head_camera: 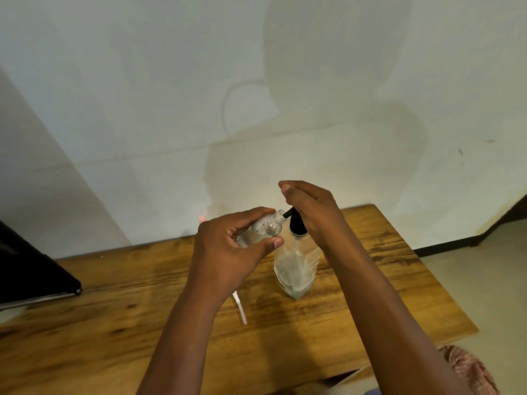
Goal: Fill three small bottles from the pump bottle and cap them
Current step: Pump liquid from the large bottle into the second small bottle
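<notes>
Small bottle [261, 228] tilted above the wooden table [385, 266], open neck raised to the black spout of the pump bottle [295, 269], spout tip touching or just inside the mouth. Left hand [228, 252] wrapped round the small bottle: thumb pressed on the near side, fingers curled over the far side, clear body showing between them with bubbly liquid inside. Right hand [310, 212] draped over the black pump head, fingers bent down on top of it; exact finger placement hidden by the hand itself.

Small bottle probably light and rigid, smooth and likely slippery if wet; best held round the middle of the body, as here, neck left free. Pump bottle standing upright just right of centre, partly filled, likely tippy under a hard push. White strip [239, 307] lying on the table, near the left wrist.
</notes>
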